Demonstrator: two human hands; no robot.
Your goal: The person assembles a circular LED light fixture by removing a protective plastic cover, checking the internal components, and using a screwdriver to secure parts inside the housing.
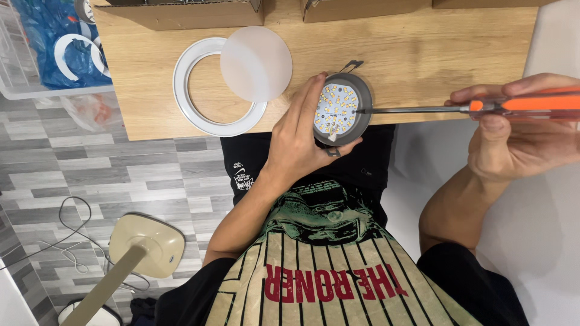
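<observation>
My left hand (296, 136) grips a round grey lamp housing (341, 110) at the table's near edge, its white board of small yellow light chips facing up. My right hand (519, 130) holds an orange-handled screwdriver (471, 107) sideways; its metal tip touches the right side of the chip board. On the wooden table (423, 54) to the left lie a white trim ring (208, 90) and a frosted round diffuser disc (256, 63), which overlaps the ring's upper right.
Cardboard boxes (181, 12) line the table's far edge. A clear bin with blue bags (54, 48) stands on the grey plank floor at left. A beige fan base (147, 244) with its cables sits on the floor by my left knee.
</observation>
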